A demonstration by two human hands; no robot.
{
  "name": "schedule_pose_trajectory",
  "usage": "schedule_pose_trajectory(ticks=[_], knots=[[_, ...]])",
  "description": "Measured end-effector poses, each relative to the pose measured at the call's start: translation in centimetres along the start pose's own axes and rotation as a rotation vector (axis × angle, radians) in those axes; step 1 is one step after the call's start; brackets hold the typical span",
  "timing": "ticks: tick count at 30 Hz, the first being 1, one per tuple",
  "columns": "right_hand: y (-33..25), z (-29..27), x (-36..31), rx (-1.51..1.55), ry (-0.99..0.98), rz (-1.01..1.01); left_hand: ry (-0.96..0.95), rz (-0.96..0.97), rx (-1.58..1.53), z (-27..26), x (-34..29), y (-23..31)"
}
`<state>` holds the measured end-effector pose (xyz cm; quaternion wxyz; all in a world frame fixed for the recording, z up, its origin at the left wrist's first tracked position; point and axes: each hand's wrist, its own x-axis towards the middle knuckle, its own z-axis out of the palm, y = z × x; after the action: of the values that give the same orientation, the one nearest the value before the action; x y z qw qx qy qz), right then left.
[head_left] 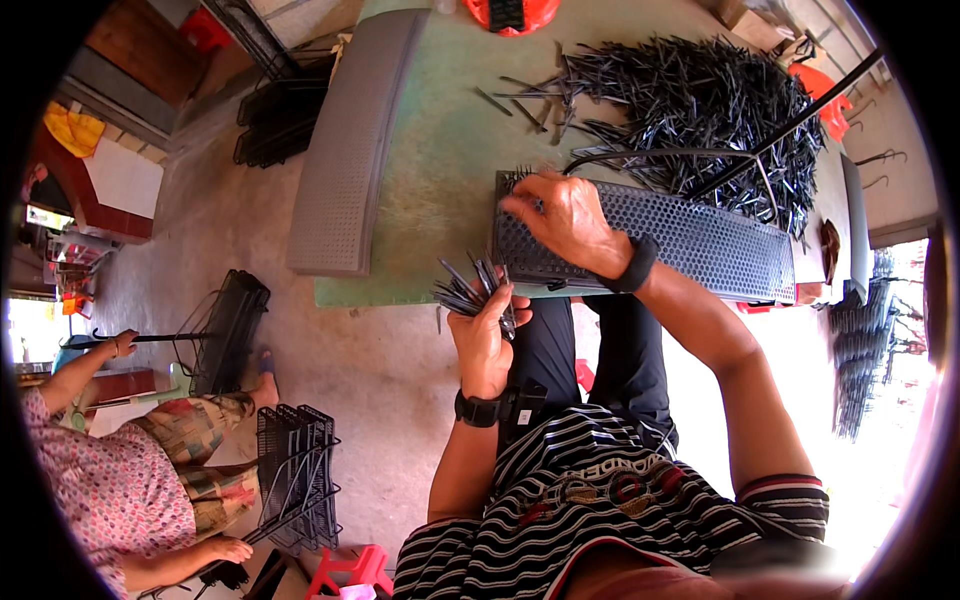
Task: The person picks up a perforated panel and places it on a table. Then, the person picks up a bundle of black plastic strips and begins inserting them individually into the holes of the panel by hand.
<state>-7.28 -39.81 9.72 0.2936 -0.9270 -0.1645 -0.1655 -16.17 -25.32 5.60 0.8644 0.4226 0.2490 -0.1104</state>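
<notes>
shirt, perforated tray, strips in left hand

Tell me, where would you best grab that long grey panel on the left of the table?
I'd probably take the grey panel by its two long edges, about midway, coming from its left and right. It is long and narrow and lies broad face up on the green table, so a middle grip should balance it. Its holes look too small to grip.
</notes>
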Motion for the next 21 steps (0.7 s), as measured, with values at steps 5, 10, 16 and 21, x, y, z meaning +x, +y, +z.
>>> schedule_pose_trajectory(ticks=[5, 10, 16, 21], knots=[[-0.7, -0.2, -2.5, 0.516, -0.372, 0.397, -0.021, -0.015, -0.07, 0.5, 0.1, -0.3], [-1.7, -1.5, -1.2, 0.596, -0.014, 0.441, -0.004, 0.043, 0.027, 0.0, 0.4, -0.4], [-0.6, -0.3, 0.3, 0.401, 0.153, 0.134, -0.058, 0.068, 0.002, 0.0, 0.0, -0.4], [0.5, 1.1, 0.5, 0.384, 0.118, 0.084, -0.041, 0.049, -0.033, -0.2, 0.0, -0.4]])
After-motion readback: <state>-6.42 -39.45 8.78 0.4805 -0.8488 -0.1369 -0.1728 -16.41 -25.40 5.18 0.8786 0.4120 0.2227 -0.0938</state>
